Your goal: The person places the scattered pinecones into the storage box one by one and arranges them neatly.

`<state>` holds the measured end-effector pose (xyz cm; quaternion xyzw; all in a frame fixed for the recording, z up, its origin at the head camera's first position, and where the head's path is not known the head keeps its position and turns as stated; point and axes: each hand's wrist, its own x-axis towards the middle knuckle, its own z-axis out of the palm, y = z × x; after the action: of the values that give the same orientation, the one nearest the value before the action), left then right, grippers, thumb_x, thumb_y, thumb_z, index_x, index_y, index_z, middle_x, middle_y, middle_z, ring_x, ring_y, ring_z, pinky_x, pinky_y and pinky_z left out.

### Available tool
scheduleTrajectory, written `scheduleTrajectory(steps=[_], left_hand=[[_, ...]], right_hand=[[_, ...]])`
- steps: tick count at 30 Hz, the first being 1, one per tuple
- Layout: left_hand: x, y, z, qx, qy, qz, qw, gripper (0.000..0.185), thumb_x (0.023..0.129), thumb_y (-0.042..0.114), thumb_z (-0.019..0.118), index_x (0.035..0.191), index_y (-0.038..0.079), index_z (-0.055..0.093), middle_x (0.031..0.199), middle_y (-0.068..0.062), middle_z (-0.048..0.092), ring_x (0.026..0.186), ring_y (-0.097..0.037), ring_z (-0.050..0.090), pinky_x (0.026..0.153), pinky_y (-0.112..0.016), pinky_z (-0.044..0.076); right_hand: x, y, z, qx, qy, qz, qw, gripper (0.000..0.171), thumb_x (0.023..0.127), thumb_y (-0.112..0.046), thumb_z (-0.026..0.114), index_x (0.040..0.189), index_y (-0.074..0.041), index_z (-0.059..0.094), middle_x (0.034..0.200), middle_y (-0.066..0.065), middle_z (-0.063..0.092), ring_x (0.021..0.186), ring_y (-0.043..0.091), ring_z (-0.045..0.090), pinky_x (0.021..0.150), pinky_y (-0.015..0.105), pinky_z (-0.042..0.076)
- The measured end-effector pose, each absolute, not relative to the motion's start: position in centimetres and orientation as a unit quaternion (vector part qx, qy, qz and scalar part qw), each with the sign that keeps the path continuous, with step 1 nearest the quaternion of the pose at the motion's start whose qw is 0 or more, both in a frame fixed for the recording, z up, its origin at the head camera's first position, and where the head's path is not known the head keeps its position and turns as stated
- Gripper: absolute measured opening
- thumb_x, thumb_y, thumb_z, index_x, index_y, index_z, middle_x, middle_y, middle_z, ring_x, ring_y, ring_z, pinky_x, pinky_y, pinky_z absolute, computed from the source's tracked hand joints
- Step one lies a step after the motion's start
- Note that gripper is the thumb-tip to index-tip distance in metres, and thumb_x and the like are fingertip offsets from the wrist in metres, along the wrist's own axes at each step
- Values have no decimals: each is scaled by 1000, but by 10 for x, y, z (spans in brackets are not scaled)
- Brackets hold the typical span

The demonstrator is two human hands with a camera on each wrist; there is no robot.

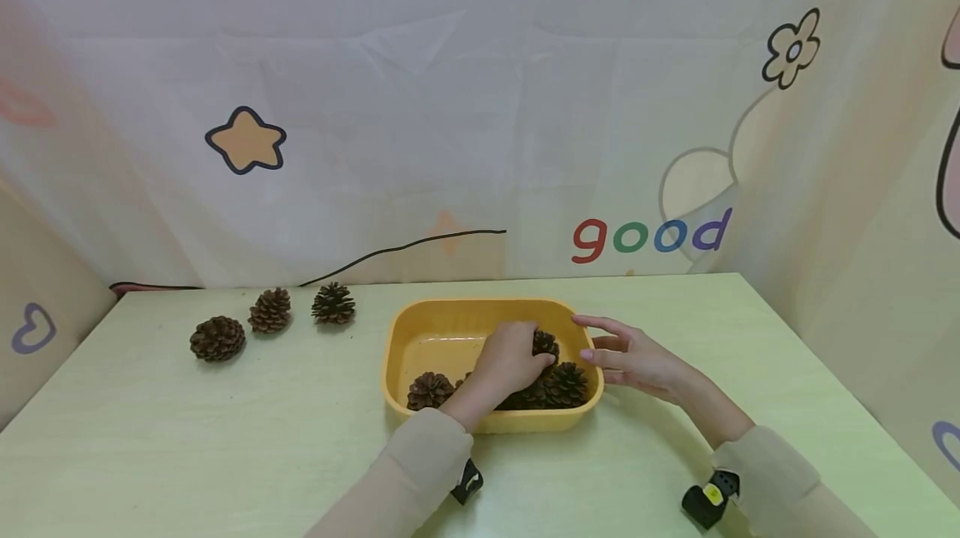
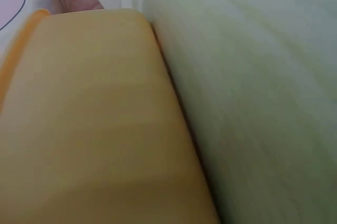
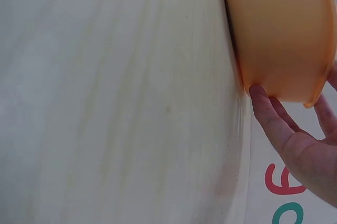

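Observation:
A yellow tray (image 1: 450, 306) stands on the pale green table and holds several pine cones, one at its front left (image 1: 429, 391) and one at its right (image 1: 567, 384). My left hand (image 1: 534, 356) reaches into the tray, its fingers curled over a pine cone (image 1: 546, 343). To the right, my right hand (image 1: 592, 338) lies against the tray's right end with its fingers straight. In the right wrist view its fingertips (image 3: 261, 99) touch the tray's outer wall (image 3: 279, 29). The left wrist view shows only the tray's outer wall (image 2: 89, 119) and the table.
Three more pine cones lie on the table to the left of the tray: one (image 1: 217, 338), a second (image 1: 270, 310) and a third (image 1: 333, 303). A printed cloth backdrop hangs behind and beside the table (image 1: 675, 471).

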<state>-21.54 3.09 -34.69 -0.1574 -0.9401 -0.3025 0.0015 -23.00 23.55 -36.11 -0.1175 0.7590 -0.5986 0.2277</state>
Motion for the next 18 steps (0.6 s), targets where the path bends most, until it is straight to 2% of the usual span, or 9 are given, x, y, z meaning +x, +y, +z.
scheduleTrajectory(steps=[8, 18], left_hand=[[-215, 23, -352, -151, -932, -330, -25, 50, 83, 27, 67, 124, 0, 55, 123, -13, 57, 112, -28, 53, 91, -41, 46], [-213, 19, -345, -138, -930, -338, -28, 50, 76, 33, 74, 111, -2, 63, 109, -13, 64, 99, -28, 59, 81, -39, 51]], right_hand=[[-229, 236, -362, -121, 757, -600, 228, 68, 88, -24, 61, 144, -9, 24, 137, 29, 28, 113, 32, 49, 89, 41, 47], [-229, 237, -362, -120, 760, -597, 226, 68, 88, -24, 61, 144, -9, 25, 139, 28, 27, 117, 36, 46, 90, 41, 46]])
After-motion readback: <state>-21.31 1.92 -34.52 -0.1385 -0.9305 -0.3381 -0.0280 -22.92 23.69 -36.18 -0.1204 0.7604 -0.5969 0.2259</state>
